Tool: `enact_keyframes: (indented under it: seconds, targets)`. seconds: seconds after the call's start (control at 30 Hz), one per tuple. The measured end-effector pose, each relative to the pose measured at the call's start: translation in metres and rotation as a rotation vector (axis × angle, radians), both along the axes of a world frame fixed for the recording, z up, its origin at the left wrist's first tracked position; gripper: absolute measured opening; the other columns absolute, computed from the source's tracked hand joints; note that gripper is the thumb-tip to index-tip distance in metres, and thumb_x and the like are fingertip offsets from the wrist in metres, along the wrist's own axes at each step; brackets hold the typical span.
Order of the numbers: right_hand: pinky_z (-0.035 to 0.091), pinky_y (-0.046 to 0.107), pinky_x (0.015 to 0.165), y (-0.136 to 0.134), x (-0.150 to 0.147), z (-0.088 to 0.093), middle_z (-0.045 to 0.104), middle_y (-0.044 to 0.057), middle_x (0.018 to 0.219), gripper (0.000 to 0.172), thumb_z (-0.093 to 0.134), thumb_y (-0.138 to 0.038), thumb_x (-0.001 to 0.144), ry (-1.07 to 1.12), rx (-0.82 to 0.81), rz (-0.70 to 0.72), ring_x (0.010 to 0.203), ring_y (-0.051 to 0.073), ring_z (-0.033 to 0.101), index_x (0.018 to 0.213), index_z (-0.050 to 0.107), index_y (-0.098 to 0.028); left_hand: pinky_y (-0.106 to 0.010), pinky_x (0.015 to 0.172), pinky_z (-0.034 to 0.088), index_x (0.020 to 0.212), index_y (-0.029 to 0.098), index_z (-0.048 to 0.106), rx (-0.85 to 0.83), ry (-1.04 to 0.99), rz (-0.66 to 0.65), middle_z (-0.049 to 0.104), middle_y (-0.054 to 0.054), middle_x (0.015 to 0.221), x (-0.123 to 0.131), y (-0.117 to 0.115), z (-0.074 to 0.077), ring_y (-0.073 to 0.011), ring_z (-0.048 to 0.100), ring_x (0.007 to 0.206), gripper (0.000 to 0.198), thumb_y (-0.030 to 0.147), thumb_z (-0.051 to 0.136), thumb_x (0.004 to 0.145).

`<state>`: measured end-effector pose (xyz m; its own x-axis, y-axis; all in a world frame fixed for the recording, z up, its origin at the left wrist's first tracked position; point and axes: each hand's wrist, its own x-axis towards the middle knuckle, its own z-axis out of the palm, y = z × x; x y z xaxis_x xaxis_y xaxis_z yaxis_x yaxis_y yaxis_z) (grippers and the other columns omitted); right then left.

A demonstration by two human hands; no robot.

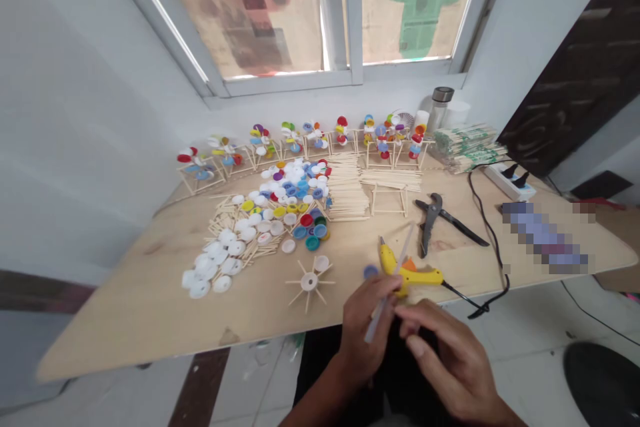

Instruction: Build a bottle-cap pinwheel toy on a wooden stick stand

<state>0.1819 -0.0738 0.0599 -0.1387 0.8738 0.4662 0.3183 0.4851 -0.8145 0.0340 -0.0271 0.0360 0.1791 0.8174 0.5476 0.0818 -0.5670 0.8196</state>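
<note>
While the left hand (364, 327) closes around one translucent stick (375, 325) over the desk's (125, 320) near edge, the right hand (445, 353) half-curls beside it; whether it pinches anything, I cannot tell. The stick looks light, bendy, perhaps slippery, best gripped mid-length. Beyond lie one spoked wheel (309, 281), one yellow glue gun (425, 276), one pair of pliers (431, 217), uncountable caps (297, 173) and, along the far edge, roughly ten cap-decorated models (341, 123).

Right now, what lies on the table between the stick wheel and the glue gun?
The head view shows a blue cap there, by the left hand.
</note>
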Motion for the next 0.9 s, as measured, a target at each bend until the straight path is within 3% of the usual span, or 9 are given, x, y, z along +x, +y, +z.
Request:
enact_keyframes:
  seconds: [0.13,0.23,0.3,0.37,0.47,0.53,0.63,0.73,0.9]
  targets:
    - [0.048,0.040,0.087,0.013,0.018,0.009,0.064,0.011,0.109,0.040,0.052,-0.012,0.087,-0.234,0.193,-0.230,0.104,0.024,0.059,0.125,0.054,-0.020,-0.031,0.084,0.050,0.112,0.023,0.064,-0.130,-0.007,0.014,0.071,-0.005,0.094,-0.028,-0.015,0.014,-0.0177,0.065,0.092,0.027,0.019,0.044,0.093]
    - [0.041,0.048,0.097,0.023,0.021,0.013,0.063,0.013,0.115,0.038,0.053,-0.018,0.088,-0.431,0.278,-0.147,0.112,0.027,0.055,0.126,0.054,-0.016,-0.031,0.082,0.051,0.113,0.023,0.063,-0.324,-0.180,-0.116,0.070,-0.006,0.094,-0.043,-0.027,0.015,-0.0186,0.064,0.091,0.027,0.025,0.044,0.094]
    - [0.042,0.045,0.095,0.026,0.017,0.012,0.067,0.011,0.107,0.033,0.053,-0.021,0.090,-0.508,0.311,-0.038,0.103,0.025,0.060,0.123,0.056,-0.016,-0.032,0.080,0.051,0.112,0.021,0.063,-0.435,-0.344,-0.177,0.070,-0.007,0.089,-0.047,-0.033,0.011,-0.0195,0.065,0.087,0.028,0.030,0.043,0.095]
    - [0.047,0.037,0.082,0.027,0.011,0.009,0.070,0.008,0.095,0.028,0.051,-0.022,0.092,-0.530,0.303,0.061,0.085,0.019,0.064,0.119,0.058,-0.016,-0.032,0.078,0.050,0.107,0.020,0.065,-0.530,-0.472,-0.208,0.070,-0.006,0.082,-0.048,-0.036,0.007,-0.0193,0.064,0.082,0.029,0.034,0.043,0.095]
    - [0.044,0.027,0.063,0.026,0.006,0.005,0.071,0.005,0.083,0.024,0.047,-0.024,0.096,-0.569,0.200,0.164,0.066,0.014,0.062,0.113,0.063,-0.018,-0.030,0.072,0.049,0.095,0.019,0.068,-0.647,-0.535,-0.184,0.067,-0.005,0.072,-0.050,-0.034,0.003,-0.0180,0.063,0.074,0.032,0.038,0.042,0.094]
    - [0.040,0.025,0.058,0.025,0.006,0.002,0.069,0.003,0.076,0.025,0.045,-0.029,0.097,-0.650,0.097,0.232,0.061,0.014,0.060,0.110,0.065,-0.021,-0.029,0.067,0.047,0.085,0.018,0.067,-0.700,-0.472,-0.095,0.064,-0.004,0.067,-0.054,-0.031,0.002,-0.0172,0.060,0.069,0.034,0.041,0.044,0.093]
    - [0.036,0.025,0.054,0.023,0.007,-0.005,0.066,0.000,0.067,0.028,0.042,-0.035,0.098,-0.768,-0.028,0.327,0.055,0.013,0.057,0.105,0.067,-0.023,-0.027,0.065,0.044,0.073,0.018,0.064,-0.746,-0.205,0.009,0.059,-0.002,0.063,-0.061,-0.025,0.001,-0.0157,0.055,0.065,0.036,0.042,0.046,0.092]
    - [0.036,0.023,0.054,0.018,0.008,-0.014,0.066,-0.001,0.067,0.027,0.043,-0.033,0.097,-0.793,-0.135,0.385,0.056,0.013,0.059,0.096,0.067,-0.022,-0.028,0.067,0.043,0.068,0.018,0.061,-0.741,0.029,-0.084,0.054,0.000,0.060,-0.063,-0.017,0.003,-0.0149,0.053,0.062,0.038,0.042,0.044,0.092]
    - [0.046,0.024,0.069,0.013,0.010,-0.022,0.072,0.002,0.091,0.026,0.042,-0.028,0.096,-0.567,-0.365,0.379,0.077,0.016,0.066,0.111,0.063,-0.024,-0.030,0.068,0.045,0.071,0.019,0.063,-0.758,0.053,-0.188,0.057,-0.001,0.062,-0.050,-0.005,0.000,-0.0162,0.055,0.064,0.039,0.043,0.042,0.093]
